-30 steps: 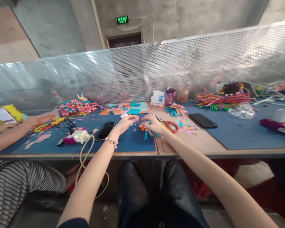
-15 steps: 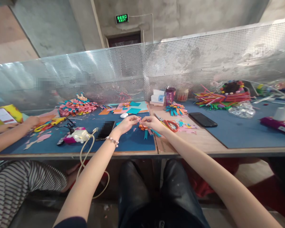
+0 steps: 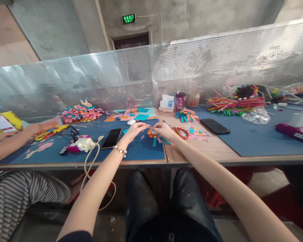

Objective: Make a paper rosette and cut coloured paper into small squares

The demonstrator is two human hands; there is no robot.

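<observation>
A small pink paper strip spans the gap between my two hands, just above the table. My left hand, with a beaded bracelet at the wrist, pinches its left side. Opposite it, my right hand has thumb and finger closed at the strip's right end. Below the fingertips lies an orange and teal paper piece with cut strips, partly covered by my right hand. Orange-handled scissors rest beside my right wrist, among pink and teal paper scraps.
To the left are a phone, a power strip with a pale cable and a co-worker's forearm. Behind stand a paper heap, paper sheets and a purple cup. A black phone lies right.
My fingertips have moved slightly apart, and the pink paper that looked folded between them now shows as a thin strip. The view has shifted a little.
</observation>
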